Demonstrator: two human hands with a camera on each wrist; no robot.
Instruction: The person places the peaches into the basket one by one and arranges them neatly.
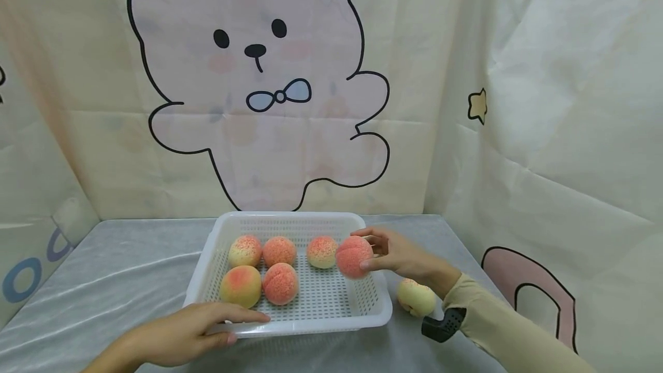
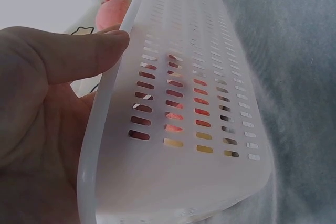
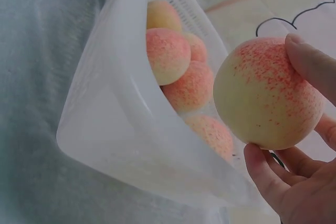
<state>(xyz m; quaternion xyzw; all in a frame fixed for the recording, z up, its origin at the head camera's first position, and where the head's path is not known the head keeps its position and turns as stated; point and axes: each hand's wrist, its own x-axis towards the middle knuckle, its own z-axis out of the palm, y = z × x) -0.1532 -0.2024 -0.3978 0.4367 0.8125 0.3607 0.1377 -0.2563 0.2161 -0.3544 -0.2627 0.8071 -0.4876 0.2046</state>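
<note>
Above the right side of a white plastic basket, my right hand holds a pink peach between thumb and fingers. In the right wrist view, this peach shows a pale yellow side with red speckles. My left hand grips the basket's near left rim, thumb on the outer side and fingers over the inside. Several peaches lie in the basket, mostly grouped at its left, with one speckled peach further right.
A pale yellow peach lies on the grey cloth-covered table, right of the basket and beneath my right forearm. Printed fabric hangs behind the table and along both sides.
</note>
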